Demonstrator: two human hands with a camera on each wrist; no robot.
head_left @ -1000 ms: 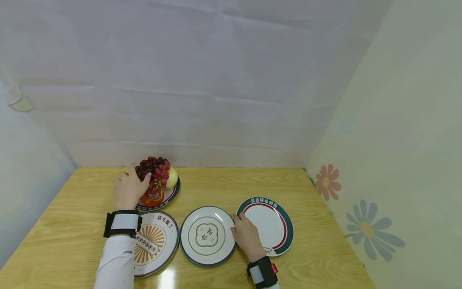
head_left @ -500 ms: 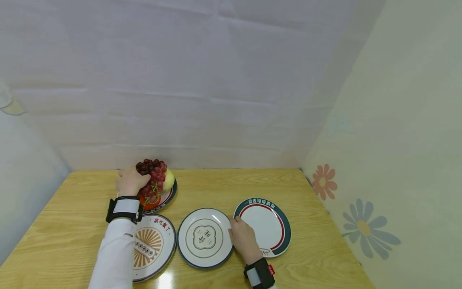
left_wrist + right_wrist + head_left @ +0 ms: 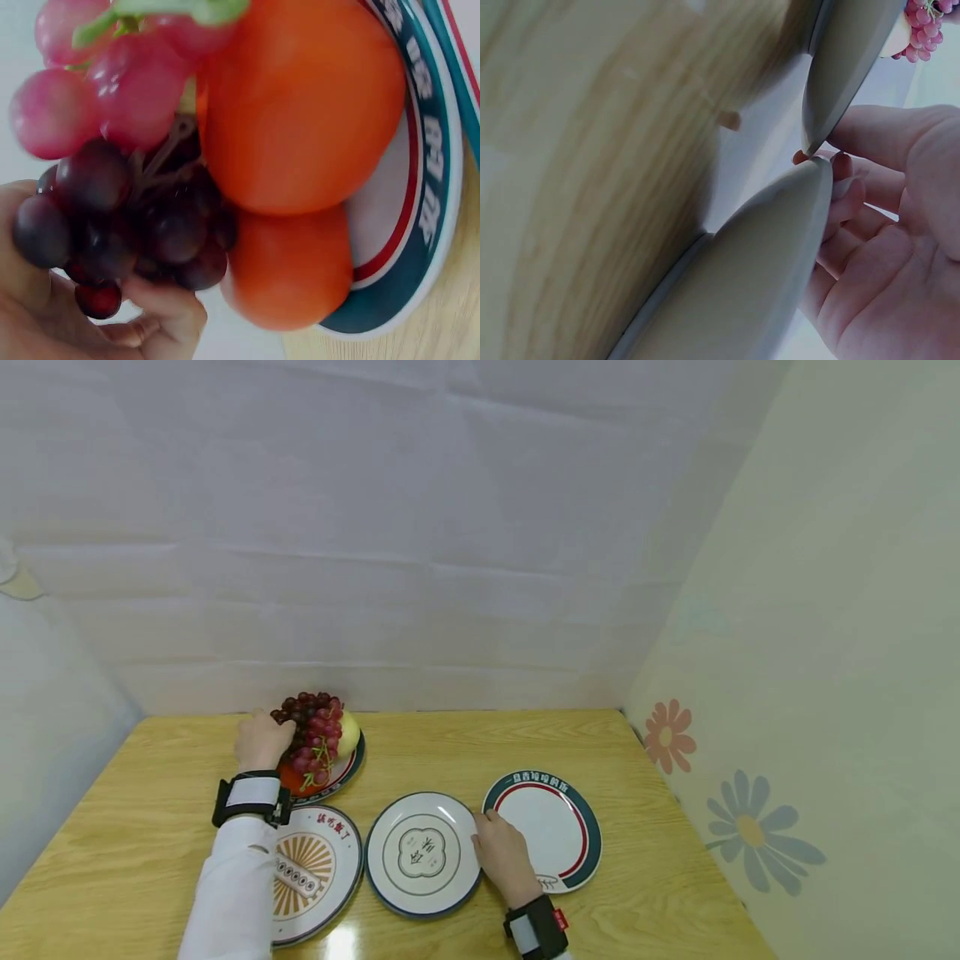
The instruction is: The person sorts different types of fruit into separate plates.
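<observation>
My left hand (image 3: 258, 742) grips a bunch of dark grapes (image 3: 101, 202) from its left side, thumb and fingers around the lower grapes in the left wrist view. The bunch is over the fruit plate (image 3: 356, 768), beside pink-red grapes (image 3: 322, 739), a pale yellow round fruit (image 3: 349, 734) and two orange-red round fruits (image 3: 300, 97). My right hand (image 3: 504, 856) rests with relaxed fingers where the rims of the middle white plate (image 3: 453, 881) and the green-and-red-rimmed plate (image 3: 587, 827) meet. Its thumb touches the middle plate's rim in the right wrist view.
A plate with an orange sunburst print (image 3: 341, 852) lies in front of the fruit plate, partly behind my left sleeve. All stand on a wooden table (image 3: 660, 877). Cloth-like walls (image 3: 480, 610) enclose the back and sides.
My left hand has come down on the dark grapes, closed around them and pulled them slightly left. The right hand has stayed by the plate rims. The head view has shifted a little.
</observation>
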